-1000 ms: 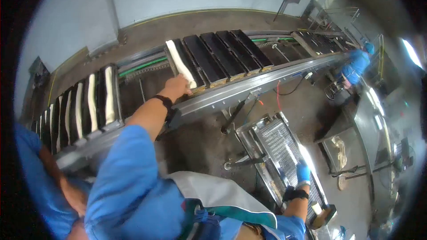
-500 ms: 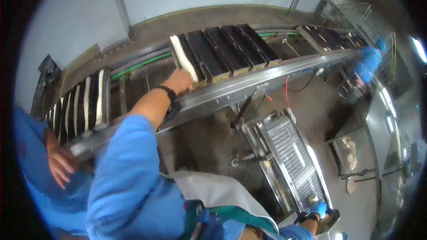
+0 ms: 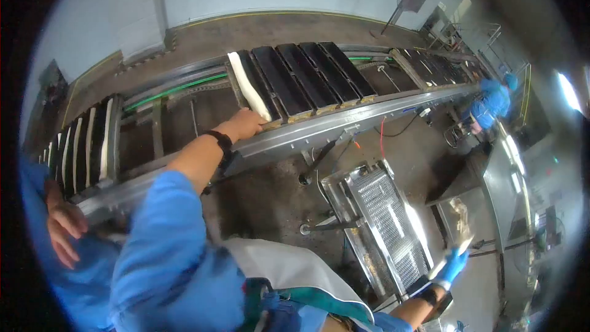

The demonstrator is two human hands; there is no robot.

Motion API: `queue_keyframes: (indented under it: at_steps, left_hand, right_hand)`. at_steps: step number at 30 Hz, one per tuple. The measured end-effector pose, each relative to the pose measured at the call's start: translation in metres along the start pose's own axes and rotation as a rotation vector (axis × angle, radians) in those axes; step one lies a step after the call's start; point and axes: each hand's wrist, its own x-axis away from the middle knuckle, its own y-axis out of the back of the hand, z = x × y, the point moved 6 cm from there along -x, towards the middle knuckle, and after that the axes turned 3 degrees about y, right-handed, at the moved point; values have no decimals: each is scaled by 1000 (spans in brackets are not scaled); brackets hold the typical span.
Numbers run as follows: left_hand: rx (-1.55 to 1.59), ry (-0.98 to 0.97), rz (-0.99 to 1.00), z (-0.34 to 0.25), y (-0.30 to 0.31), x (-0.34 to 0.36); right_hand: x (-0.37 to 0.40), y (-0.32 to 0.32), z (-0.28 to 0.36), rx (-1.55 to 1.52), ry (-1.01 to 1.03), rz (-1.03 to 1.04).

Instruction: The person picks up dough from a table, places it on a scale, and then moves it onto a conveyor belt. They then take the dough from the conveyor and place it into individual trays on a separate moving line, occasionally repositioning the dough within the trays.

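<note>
Ahead, one black mould (image 3: 264, 89) holds dough (image 3: 248, 89); your left hand (image 3: 247, 124) curls there, grip unclear; your right hand (image 3: 453, 265) clasps a blurred strip (image 3: 466, 244).

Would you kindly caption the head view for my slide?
Left hand at black tray with pale strip; right hand gloved blue.

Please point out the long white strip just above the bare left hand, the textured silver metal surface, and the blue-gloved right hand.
Long white strip (image 3: 247, 86): head view, middle of its length.
Textured silver metal surface (image 3: 393, 229): head view, bare central part.
Blue-gloved right hand (image 3: 453, 264): head view, middle of the hand.
</note>
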Motion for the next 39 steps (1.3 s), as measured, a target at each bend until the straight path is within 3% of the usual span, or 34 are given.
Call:
queue_keyframes:
  at_steps: [2, 3, 4, 6, 7, 9, 11, 13, 14, 17, 20, 22, 24, 28, 30, 34, 36, 39]
  left_hand:
    - [-20, -2, -12, 8, -14, -9]
    - [-18, -1, -20, 9, -17, -11]
    - [-17, -1, -31, 9, -17, -12]
    - [21, -18, -80, 6, -12, -10]
    - [40, -23, -106, 5, -10, -8]
    - [116, -10, -109, 6, -9, -9]
    - [121, -25, -137, 11, -11, -11]
    - [58, -69, -191, 18, -20, -19]
    - [68, -69, -178, 18, -18, -18]
    - [121, -63, -145, 19, -11, -14]
    - [146, -57, -127, 26, -16, -16]
    - [67, -52, -121, 33, -25, -23]
    - [113, -49, -108, 38, -26, -23]
    - [244, -29, -82, 16, -3, -7]
    - [139, -77, -81, 13, -4, -13]
    - [28, -167, -198, 21, -14, -23]
    - [152, -86, -126, 1, 5, -11]
    - [154, -46, -64, -9, 11, -10]
  right_hand:
    - [4, -35, 109, 69, 41, 173]
    - [11, -53, 155, 3, 142, 138]
    - [18, -74, 189, -65, 247, 103]
    - [21, -117, 219, -199, 238, 171]
    - [21, -142, 227, 56, 515, 212]
    - [29, -207, 245, 415, 737, 441]
    - [67, -277, 272, 12, 491, 676]
    - [103, -320, 278, -617, 133, 755]
    - [118, -334, 277, -751, -21, 814]
    - [144, -339, 278, -754, -11, 853]
    - [144, -321, 249, -698, -37, 814]
    - [128, -305, 196, -787, -57, 838]
    - [115, -284, 143, -525, -200, 698]
    - [84, -216, 8, -154, -290, 552]
    - [57, -171, -66, 222, -23, 520]
    - [13, -71, -187, 465, 50, 333]
    - [8, -27, -177, 688, -14, 397]
    - [-5, 39, -195, 992, 54, 299]
